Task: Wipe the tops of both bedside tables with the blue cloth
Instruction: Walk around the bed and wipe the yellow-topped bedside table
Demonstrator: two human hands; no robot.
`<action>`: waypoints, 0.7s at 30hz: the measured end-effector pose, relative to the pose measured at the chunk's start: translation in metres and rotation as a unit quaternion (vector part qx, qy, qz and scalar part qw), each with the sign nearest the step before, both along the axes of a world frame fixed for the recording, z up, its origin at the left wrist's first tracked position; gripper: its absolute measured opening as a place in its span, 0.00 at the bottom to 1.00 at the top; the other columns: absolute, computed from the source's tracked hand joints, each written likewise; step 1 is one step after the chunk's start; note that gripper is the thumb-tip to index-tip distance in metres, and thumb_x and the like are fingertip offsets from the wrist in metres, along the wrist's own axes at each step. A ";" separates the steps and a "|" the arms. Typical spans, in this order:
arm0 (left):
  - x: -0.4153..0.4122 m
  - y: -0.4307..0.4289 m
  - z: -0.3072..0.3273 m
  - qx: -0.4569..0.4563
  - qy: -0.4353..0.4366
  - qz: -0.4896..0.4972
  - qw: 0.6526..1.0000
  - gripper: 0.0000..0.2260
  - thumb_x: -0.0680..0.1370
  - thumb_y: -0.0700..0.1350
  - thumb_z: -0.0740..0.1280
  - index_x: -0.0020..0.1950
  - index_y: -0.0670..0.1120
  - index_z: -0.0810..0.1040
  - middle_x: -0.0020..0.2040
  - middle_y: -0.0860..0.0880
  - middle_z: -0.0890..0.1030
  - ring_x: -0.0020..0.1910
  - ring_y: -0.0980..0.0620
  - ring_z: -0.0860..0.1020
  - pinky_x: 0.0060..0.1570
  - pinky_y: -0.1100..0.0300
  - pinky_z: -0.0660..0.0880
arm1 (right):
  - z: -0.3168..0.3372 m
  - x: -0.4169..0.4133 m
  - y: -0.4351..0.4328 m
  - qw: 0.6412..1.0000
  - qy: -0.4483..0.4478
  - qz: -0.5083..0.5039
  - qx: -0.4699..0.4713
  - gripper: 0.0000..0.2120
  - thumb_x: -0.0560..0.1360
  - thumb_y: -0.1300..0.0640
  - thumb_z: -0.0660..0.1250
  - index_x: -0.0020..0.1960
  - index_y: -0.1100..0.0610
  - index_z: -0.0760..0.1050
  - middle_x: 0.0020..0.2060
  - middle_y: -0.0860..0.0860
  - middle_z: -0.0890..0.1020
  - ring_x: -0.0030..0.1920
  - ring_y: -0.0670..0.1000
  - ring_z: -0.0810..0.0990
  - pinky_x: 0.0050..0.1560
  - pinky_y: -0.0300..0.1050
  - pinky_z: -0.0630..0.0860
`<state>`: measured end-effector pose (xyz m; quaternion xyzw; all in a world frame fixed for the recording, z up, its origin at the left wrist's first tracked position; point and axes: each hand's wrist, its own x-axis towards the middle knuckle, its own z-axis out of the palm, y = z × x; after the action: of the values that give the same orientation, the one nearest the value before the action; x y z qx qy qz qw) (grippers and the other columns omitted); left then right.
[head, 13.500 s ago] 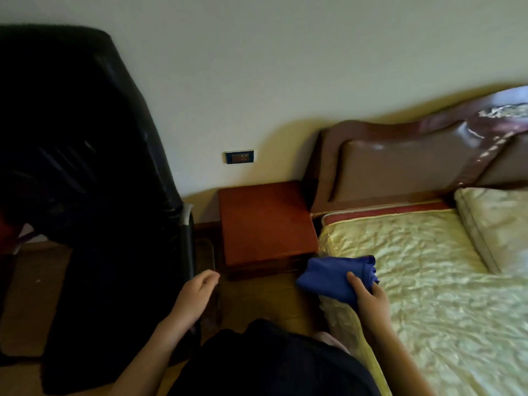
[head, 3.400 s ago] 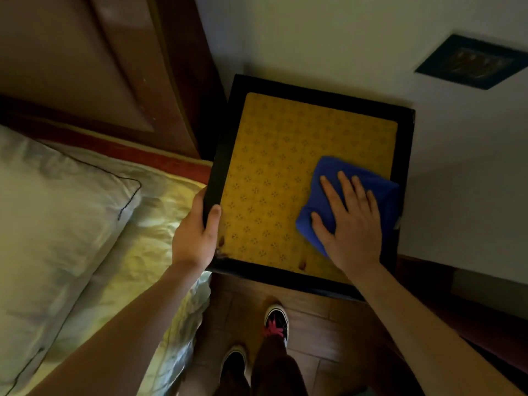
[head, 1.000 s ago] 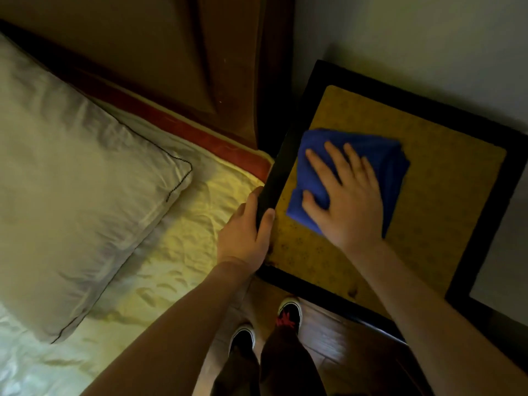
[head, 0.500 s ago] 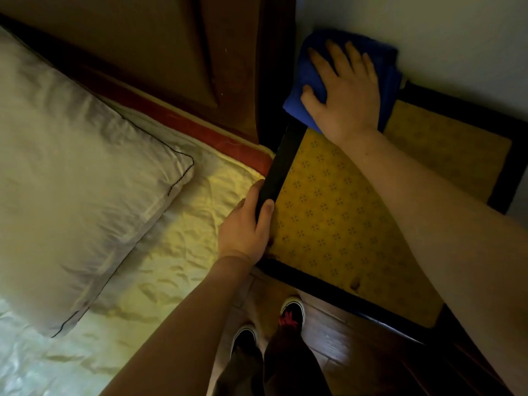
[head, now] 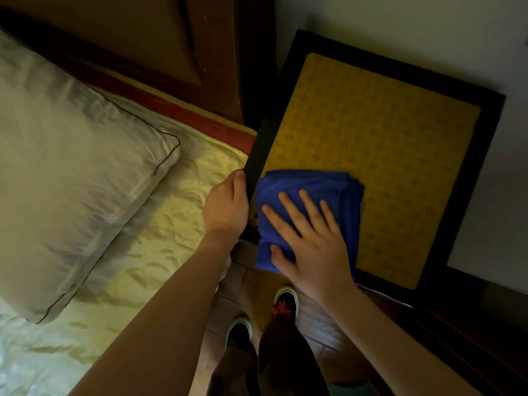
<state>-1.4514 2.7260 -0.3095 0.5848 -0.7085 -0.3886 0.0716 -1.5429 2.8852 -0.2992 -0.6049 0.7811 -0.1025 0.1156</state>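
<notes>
Two hands are at work: the right hand (head: 311, 247) lies flat with fingers spread, pressing the folded blue cloth (head: 311, 187) onto the near left corner of the desk (head: 383, 144), its lower edge hanging over the front rim. The left hand (head: 227, 205) is just beside the cloth, clasping the desk's black left edge. The desk top is yellow and patterned, framed in black, against a pale wall (head: 400, 27). One pillow (head: 65, 155) lies on the bed (head: 160, 244); two shoes stand on the floor (head: 320, 318).
</notes>
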 end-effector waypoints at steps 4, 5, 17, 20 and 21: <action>0.000 -0.001 0.000 0.001 -0.002 -0.017 1.000 0.17 0.82 0.51 0.50 0.49 0.46 0.77 0.37 0.43 0.77 0.42 0.38 0.77 0.38 0.49 0.69 | 0.000 0.004 0.035 1.000 -0.002 -0.006 0.016 0.27 0.77 0.41 0.59 0.75 0.43 0.62 0.76 0.46 0.63 0.77 0.53 0.58 0.76 0.55 0.53; 0.000 -0.001 0.001 0.006 -0.003 -0.015 1.000 0.17 0.82 0.51 0.50 0.47 0.47 0.76 0.35 0.46 0.75 0.40 0.39 0.76 0.37 0.51 0.67 | 0.001 -0.003 0.039 0.999 -0.005 -0.026 0.017 0.27 0.77 0.40 0.59 0.75 0.43 0.62 0.76 0.46 0.63 0.77 0.53 0.58 0.76 0.54 0.53; 0.003 0.000 -0.001 -0.022 -0.007 -0.055 0.998 0.16 0.83 0.49 0.47 0.47 0.46 0.73 0.37 0.45 0.75 0.38 0.41 0.74 0.39 0.51 0.68 | 0.013 -0.098 0.000 0.973 -0.061 -0.222 -0.027 0.26 0.80 0.42 0.54 0.76 0.47 0.62 0.77 0.49 0.62 0.77 0.54 0.56 0.77 0.54 0.52; 0.002 0.002 0.001 -0.031 -0.005 -0.062 0.998 0.16 0.83 0.48 0.47 0.45 0.43 0.71 0.33 0.45 0.72 0.35 0.40 0.72 0.35 0.52 0.63 | 0.029 -0.084 0.021 0.921 -0.026 -0.385 -0.046 0.31 0.78 0.41 0.58 0.77 0.52 0.59 0.75 0.55 0.64 0.73 0.60 0.63 0.70 0.56 0.64; 0.002 0.003 0.003 -0.036 -0.006 -0.070 0.997 0.16 0.83 0.47 0.47 0.45 0.42 0.71 0.33 0.45 0.72 0.35 0.40 0.71 0.35 0.52 0.62 | 0.034 -0.078 0.025 0.899 -0.026 -0.436 -0.030 0.34 0.77 0.40 0.59 0.77 0.54 0.57 0.74 0.57 0.64 0.70 0.61 0.65 0.67 0.56 0.67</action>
<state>-1.4491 2.7289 -0.3066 0.5331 -0.7616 -0.3633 0.0609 -1.6204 2.9102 -0.2657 -0.2036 0.9600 -0.1820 0.0613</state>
